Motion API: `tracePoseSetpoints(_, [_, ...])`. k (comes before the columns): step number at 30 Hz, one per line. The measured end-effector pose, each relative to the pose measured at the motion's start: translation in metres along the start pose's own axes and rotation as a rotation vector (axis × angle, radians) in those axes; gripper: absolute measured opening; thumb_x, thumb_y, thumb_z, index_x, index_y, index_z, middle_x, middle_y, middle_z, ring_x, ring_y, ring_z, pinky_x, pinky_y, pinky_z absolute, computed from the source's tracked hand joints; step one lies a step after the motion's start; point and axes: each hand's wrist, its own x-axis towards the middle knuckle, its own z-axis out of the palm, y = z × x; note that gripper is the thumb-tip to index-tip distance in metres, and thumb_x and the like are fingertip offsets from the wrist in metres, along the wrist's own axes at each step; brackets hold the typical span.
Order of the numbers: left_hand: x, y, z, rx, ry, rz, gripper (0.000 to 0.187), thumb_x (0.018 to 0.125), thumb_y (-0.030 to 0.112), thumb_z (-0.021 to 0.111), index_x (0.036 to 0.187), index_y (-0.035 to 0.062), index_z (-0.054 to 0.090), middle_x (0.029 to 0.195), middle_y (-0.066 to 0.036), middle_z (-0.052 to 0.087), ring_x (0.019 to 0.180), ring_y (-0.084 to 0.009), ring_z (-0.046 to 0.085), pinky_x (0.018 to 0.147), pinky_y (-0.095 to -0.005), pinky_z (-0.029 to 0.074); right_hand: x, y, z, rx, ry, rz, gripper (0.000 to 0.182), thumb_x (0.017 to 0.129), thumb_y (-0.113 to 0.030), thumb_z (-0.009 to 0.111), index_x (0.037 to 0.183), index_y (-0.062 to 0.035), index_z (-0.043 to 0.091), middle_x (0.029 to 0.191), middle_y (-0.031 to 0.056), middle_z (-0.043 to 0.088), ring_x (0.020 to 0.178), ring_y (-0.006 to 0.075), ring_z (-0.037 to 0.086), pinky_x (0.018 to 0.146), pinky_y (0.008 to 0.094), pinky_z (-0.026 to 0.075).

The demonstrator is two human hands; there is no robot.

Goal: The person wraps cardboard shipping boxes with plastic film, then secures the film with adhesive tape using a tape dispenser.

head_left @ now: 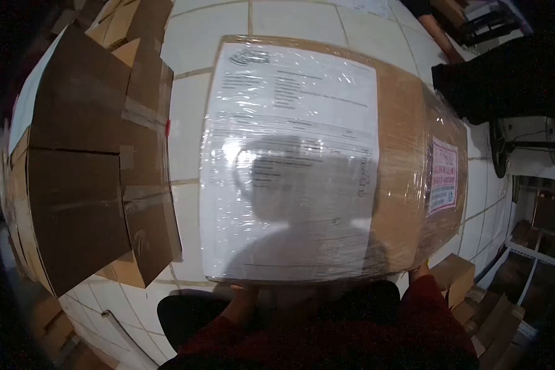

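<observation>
A large cardboard box [401,166] wrapped in clear stretch film fills the middle of the view, close in front of me. Under the film on its top lies a printed white sheet [290,234], partly in my shadow. A label with red print [444,176] sits on the right side face. My left hand [245,295] grips the box's near edge, its fingers mostly hidden beneath. At the near right corner my right hand [420,271] holds the box too, with most of its fingers out of sight.
Open cardboard boxes [74,209] stand at left on the white tiled floor [194,111]. A pale roll or tube [126,339] lies lower left. At upper right are another person's arm [441,37] and dark clothing. Cardboard pieces [484,314] and a metal rack [536,256] stand at right.
</observation>
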Motion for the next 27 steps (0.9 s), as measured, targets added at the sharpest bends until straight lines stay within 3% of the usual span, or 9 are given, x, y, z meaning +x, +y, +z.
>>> tracePoseSetpoints(6, [-0.018,0.027,-0.010,-0.019,-0.003,0.035,0.048,0.084,0.043,0.027,0.106,0.0035,0.042,0.100,-0.009,0.047,0.087,-0.0203,0.048,0.074,-0.0330,0.042,-0.017,0.000,0.000,0.085,-0.020,-0.028,0.052,0.085,-0.037,0.030,0.121,0.0001,0.033,0.117,0.0148,0.041,0.103,0.0209,0.042,0.089,0.0310,0.032])
tracePoseSetpoints(7, [-0.024,0.055,0.022,-0.229,0.014,-0.094,0.045,0.084,0.042,0.028,0.101,0.0036,0.044,0.091,-0.008,0.049,0.079,-0.0191,0.050,0.068,-0.0325,0.044,-0.022,0.004,0.003,0.117,-0.028,-0.027,0.052,0.085,-0.037,0.030,0.121,0.0001,0.033,0.117,0.0148,0.041,0.103,0.0210,0.042,0.089,0.0310,0.032])
tracePoseSetpoints(11, [0.006,0.107,0.028,0.117,-0.045,0.201,0.043,0.083,0.037,0.026,0.103,0.0034,0.045,0.093,-0.010,0.052,0.085,-0.0219,0.051,0.073,-0.0342,0.043,-0.054,0.034,0.033,0.264,-0.113,0.048,0.052,0.085,-0.037,0.030,0.121,0.0003,0.033,0.118,0.0151,0.041,0.104,0.0212,0.042,0.089,0.0313,0.032])
tracePoseSetpoints(17, [0.077,0.158,0.007,0.051,-0.050,0.186,0.043,0.082,0.035,0.028,0.106,0.0036,0.044,0.100,-0.009,0.050,0.090,-0.0235,0.050,0.077,-0.0362,0.041,-0.104,0.104,0.095,0.405,-0.320,0.279,0.052,0.085,-0.037,0.030,0.121,0.0006,0.032,0.118,0.0154,0.040,0.105,0.0216,0.041,0.090,0.0316,0.031])
tracePoseSetpoints(18, [0.087,0.157,-0.011,0.076,-0.217,0.194,0.045,0.082,0.036,0.028,0.109,0.0034,0.042,0.104,-0.010,0.048,0.094,-0.0239,0.047,0.080,-0.0365,0.039,-0.101,0.095,0.096,0.404,-0.318,0.256,0.052,0.085,-0.037,0.030,0.121,0.0007,0.032,0.119,0.0154,0.040,0.105,0.0217,0.041,0.090,0.0317,0.031])
tracePoseSetpoints(20, [0.082,0.154,-0.023,0.112,-0.376,0.187,0.046,0.082,0.037,0.029,0.111,0.0033,0.040,0.107,-0.010,0.046,0.098,-0.0242,0.045,0.084,-0.0367,0.036,-0.084,0.051,0.094,0.368,-0.264,0.103,0.052,0.085,-0.037,0.030,0.121,0.0008,0.032,0.119,0.0156,0.039,0.106,0.0218,0.041,0.090,0.0318,0.031])
tracePoseSetpoints(22, [0.068,0.134,-0.006,0.045,-0.016,0.342,0.050,0.083,0.041,0.029,0.115,0.0043,0.037,0.113,-0.010,0.042,0.104,-0.0238,0.040,0.088,-0.0360,0.032,-0.041,-0.027,0.100,0.275,-0.227,-0.146,0.053,0.085,-0.037,0.030,0.121,0.0009,0.032,0.119,0.0157,0.039,0.106,0.0219,0.041,0.090,0.0319,0.031])
tracePoseSetpoints(24, [0.044,0.110,0.006,0.099,0.019,0.387,0.050,0.084,0.042,0.028,0.117,0.0055,0.035,0.116,-0.009,0.039,0.107,-0.0230,0.038,0.090,-0.0347,0.029,0.030,-0.112,0.108,-0.033,-0.281,-0.535,0.043,0.086,-0.035,0.035,0.115,-0.0032,0.040,0.105,0.0089,0.049,0.092,0.0169,0.049,0.079,0.0272,0.041])
tracePoseSetpoints(27, [-0.009,0.050,0.032,-0.030,0.004,0.203,0.051,0.085,0.043,0.025,0.120,0.0063,0.032,0.121,-0.008,0.037,0.109,-0.0231,0.036,0.093,-0.0342,0.027,0.072,-0.201,0.155,-0.110,-0.151,-0.745,0.051,0.085,-0.041,0.032,0.121,-0.0052,0.033,0.119,0.0125,0.039,0.109,0.0225,0.037,0.091,0.0295,0.030])
